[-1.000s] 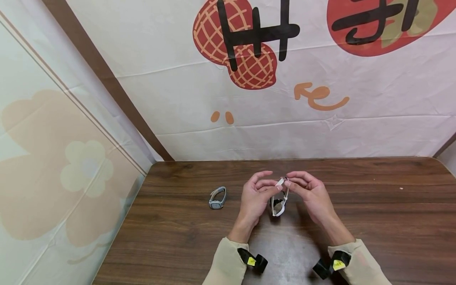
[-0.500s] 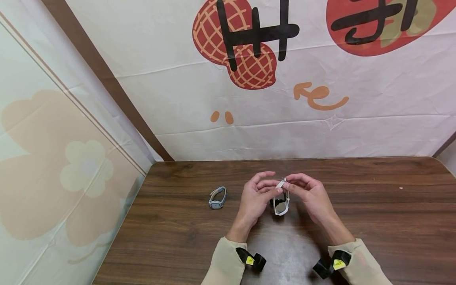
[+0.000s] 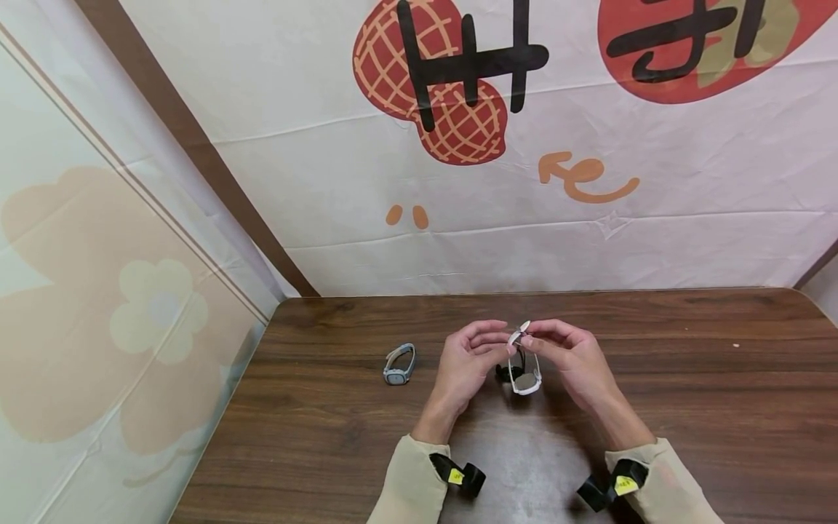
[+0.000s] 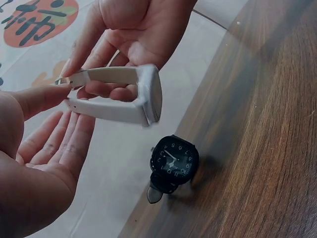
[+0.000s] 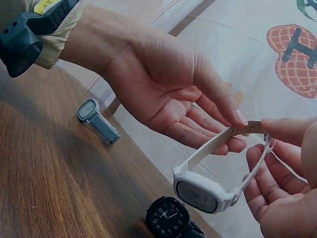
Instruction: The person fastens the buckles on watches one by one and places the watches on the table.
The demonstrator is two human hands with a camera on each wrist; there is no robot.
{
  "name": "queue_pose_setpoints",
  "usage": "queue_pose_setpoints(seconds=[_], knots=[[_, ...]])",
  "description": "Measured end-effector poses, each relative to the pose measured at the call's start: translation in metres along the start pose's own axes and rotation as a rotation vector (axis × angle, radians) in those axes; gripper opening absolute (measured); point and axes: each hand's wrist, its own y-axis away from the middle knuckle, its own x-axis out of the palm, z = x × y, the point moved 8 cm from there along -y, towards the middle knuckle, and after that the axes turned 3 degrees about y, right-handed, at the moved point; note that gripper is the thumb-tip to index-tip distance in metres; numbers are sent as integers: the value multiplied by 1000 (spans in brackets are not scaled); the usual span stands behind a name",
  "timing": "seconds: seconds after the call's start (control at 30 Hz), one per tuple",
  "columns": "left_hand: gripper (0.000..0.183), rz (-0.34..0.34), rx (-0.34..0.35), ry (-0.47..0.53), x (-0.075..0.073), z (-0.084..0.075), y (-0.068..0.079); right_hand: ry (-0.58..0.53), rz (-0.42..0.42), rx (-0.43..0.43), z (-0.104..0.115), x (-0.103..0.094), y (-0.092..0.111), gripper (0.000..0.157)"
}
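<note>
A white wristwatch (image 3: 527, 383) is held up between both hands, its strap joined in a loop and its case hanging lowest. My left hand (image 3: 461, 362) pinches one part of the strap between thumb and fingers. From the other side, my right hand (image 3: 581, 358) pinches the strap close to the buckle, best seen in the right wrist view beside the watch case (image 5: 198, 192). The strap tip pokes up above the fingertips in the head view. Under the held watch, a black wristwatch (image 4: 174, 161) stands on the table, partly hidden in the head view.
To the left on the wooden table (image 3: 314, 429) lies a light blue wristwatch (image 3: 397, 376) with its strap looped. A printed cloth backdrop (image 3: 458, 262) rises behind the table's far edge, and another printed sheet (image 3: 216, 378) borders the left.
The white watch's case has swung to the right and turned more toward the head camera. Its strap tip now stands higher between the fingers. My left hand has shifted slightly left.
</note>
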Motion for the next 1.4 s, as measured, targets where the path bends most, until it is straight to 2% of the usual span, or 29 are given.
queue_pose_setpoints(seconds=[0.23, 0.43, 0.57, 0.73, 0.93, 1.17, 1.3, 1.4], knots=[[32, -30, 19, 16, 0, 0, -1, -94, 66, -31, 2, 5, 1, 23], [26, -56, 6, 21, -2, 3, -1, -94, 94, -36, 1, 6, 2, 23], [25, -63, 24, 16, -2, 1, 0, -69, 82, -42, 1, 4, 1, 20], [28, -44, 51, -13, 0, -3, 0, -64, 56, -49, 3, 3, 0, 21], [35, -4, 32, -2, 3, -3, 2, -64, 13, -29, 3, 0, 1, 22], [34, -12, 53, -13, 1, -3, 2, -68, 0, -22, 3, -2, 1, 21], [40, -3, 63, -1, 2, -5, 2, -78, -1, -17, 2, -2, 0, 21], [49, 36, 68, 13, 5, -6, 2, -108, -1, -23, 3, -3, 0, 22]])
